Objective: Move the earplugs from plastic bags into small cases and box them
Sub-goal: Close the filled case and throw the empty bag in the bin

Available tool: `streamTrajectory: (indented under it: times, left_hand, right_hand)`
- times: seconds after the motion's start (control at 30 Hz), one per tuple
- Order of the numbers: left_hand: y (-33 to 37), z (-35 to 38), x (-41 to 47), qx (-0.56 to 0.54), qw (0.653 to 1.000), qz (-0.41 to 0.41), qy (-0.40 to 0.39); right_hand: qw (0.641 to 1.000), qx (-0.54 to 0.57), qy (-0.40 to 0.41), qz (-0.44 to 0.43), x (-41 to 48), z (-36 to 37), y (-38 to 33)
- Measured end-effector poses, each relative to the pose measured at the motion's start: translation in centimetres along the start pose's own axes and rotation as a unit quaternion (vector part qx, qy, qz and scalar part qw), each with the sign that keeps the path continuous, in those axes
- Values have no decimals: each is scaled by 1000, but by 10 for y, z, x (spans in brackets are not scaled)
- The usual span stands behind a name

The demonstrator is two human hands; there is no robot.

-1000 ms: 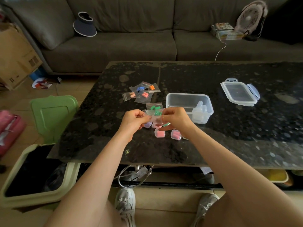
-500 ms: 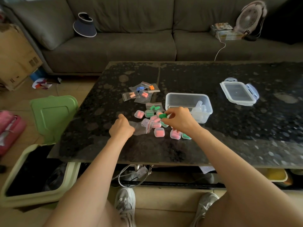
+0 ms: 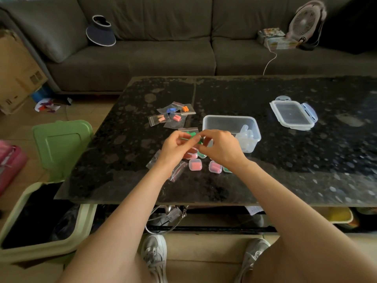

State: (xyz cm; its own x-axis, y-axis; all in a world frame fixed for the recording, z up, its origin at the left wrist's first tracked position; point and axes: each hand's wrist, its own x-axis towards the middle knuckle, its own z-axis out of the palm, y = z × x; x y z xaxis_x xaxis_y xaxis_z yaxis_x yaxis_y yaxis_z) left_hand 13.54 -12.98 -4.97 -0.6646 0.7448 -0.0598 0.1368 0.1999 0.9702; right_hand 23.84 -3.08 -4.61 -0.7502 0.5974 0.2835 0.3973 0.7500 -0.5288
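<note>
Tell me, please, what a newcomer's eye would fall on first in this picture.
The left hand and the right hand meet over the dark table and pinch a small green thing between their fingertips. Near them lie small cases, pink inside, and farther back are bags of coloured earplugs and an open clear box.

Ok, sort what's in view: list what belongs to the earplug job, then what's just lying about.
Job: bagged earplugs, green earplugs in the right hand, filled small cases, empty bags, clear box, lid.
Lying about: sun visor, fan, cardboard box, green bin.
</note>
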Motion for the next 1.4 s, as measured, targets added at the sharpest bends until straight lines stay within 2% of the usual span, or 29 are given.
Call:
streamTrajectory:
  times: [0.13,0.27,0.4,0.5,0.67,0.83,1.13,1.27,1.4]
  left_hand:
    - [3,7,4,-20,999,-16,27]
    - [6,15,4,-46,999,-16,13]
    - [7,22,6,-66,998,-5,12]
    - [9,26,6,-101,995,-4,1]
    - [11,33,6,-112,994,-8,-3]
    - [10,31,6,-84,996,25,-17]
    - [10,24,3,-40,996,67,-35]
    - [8,23,5,-59,997,43,-6]
    - [5,20,8,-51,998,30,-9]
  right_hand:
    - [999,-8,26,-26,-3,-2,3]
    - [999,11,26,-28,-10,-11,5]
    - [994,90,-13,66,-10,-27,13]
    - [984,118,8,137,-2,-42,29]
    - [981,-67,16,179,28,-53,56]
    - [957,-240,-103,122,40,-44,71]
    - [947,-266,-149,103,54,-39,82]
    - [954,-251,-119,111,57,-37,87]
    - [981,-156,2,116,50,-40,69]
